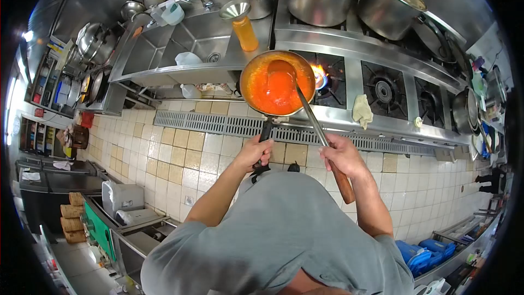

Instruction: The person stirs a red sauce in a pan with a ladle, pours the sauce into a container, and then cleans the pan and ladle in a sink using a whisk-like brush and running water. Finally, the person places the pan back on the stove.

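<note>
My left hand is closed around the black handle of a frying pan. Bright orange-red sauce covers the inside of the pan. My right hand grips a long metal ladle near its wooden handle end. The ladle's bowl lies in the sauce, toward the far side of the pan. Just right of the pan, a flame burns on a stove burner. Behind the pan stands a yellow-orange bottle with a metal funnel on top.
Two large stockpots stand at the back of the stove. Unlit burners are to the right, with a pale cloth on the front edge. Steel sinks lie to the left. A floor drain grate runs along the stove.
</note>
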A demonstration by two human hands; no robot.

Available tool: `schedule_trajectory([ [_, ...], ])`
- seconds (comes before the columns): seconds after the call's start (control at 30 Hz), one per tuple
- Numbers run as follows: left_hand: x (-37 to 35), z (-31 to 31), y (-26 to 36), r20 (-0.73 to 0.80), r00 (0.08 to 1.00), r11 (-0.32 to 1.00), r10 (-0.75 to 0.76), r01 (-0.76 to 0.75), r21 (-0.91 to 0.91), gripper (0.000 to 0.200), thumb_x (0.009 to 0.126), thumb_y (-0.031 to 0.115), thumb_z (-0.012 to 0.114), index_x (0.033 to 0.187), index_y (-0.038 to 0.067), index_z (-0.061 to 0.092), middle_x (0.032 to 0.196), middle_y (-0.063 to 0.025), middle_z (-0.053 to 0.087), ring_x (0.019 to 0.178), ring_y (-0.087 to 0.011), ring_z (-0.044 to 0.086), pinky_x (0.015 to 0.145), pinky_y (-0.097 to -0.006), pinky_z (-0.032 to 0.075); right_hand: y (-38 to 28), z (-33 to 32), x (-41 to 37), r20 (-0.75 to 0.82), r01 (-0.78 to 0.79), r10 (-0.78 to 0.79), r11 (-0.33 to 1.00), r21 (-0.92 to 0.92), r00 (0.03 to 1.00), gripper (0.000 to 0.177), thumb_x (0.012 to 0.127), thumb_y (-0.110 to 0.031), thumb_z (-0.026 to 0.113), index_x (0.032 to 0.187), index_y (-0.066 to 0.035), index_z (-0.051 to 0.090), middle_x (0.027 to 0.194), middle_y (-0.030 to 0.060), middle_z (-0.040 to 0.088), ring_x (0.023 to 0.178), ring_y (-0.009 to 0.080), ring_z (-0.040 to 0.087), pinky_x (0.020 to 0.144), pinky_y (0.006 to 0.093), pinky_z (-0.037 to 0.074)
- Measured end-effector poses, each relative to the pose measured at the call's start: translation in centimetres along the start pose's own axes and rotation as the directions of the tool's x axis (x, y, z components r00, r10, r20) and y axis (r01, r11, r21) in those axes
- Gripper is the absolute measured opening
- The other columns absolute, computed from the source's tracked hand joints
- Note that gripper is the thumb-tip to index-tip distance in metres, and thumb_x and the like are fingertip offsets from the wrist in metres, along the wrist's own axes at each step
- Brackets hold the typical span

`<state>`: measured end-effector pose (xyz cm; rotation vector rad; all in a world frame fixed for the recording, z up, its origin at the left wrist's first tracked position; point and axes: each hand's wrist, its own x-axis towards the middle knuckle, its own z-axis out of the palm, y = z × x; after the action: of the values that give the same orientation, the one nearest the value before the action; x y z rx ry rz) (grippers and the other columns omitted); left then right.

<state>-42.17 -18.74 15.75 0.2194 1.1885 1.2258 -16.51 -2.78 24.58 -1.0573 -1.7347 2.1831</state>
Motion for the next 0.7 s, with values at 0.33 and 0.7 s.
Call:
schedule_trajectory([
  [0.33, -6.3, -7.4, 4.2, -0.227, 0.969, 0.995, 0.097, -0.097, 0.013, 0.015, 0.101, 0.017, 0.059, 0.096, 0.010, 0.047, 0.071, 0.0003, 0.047, 0.051, -0.0081, 0.043, 0.042, -0.0265, 0.036, -4.1, 7.9, 8.9, 0.099, 0.087, -0.052, 0.918, -0.387, 0.994, 0.013, 0.093, -0.007, 0.061, 0.102, 0.002, 0.062, 0.068, 0.0012, 0.055, 0.052, 0.0105, 0.055, 0.048, 0.0291, 0.046],
  [0.7, -7.2, -20.5, 16.8, -0.309, 0.944, 0.992, 0.117, -0.093, 0.090, 0.019, 0.100, 0.016, 0.060, 0.091, 0.007, 0.045, 0.067, -0.0009, 0.047, 0.047, -0.0105, 0.044, 0.042, -0.0281, 0.039, -14.2, 18.2, 17.4, 0.440, -0.353, 0.114, 0.784, 0.511, 0.891, 0.038, 0.099, -0.017, 0.058, 0.127, 0.008, 0.052, 0.083, 0.0036, 0.058, 0.053, 0.0094, 0.049, 0.038, 0.0262, 0.037],
])
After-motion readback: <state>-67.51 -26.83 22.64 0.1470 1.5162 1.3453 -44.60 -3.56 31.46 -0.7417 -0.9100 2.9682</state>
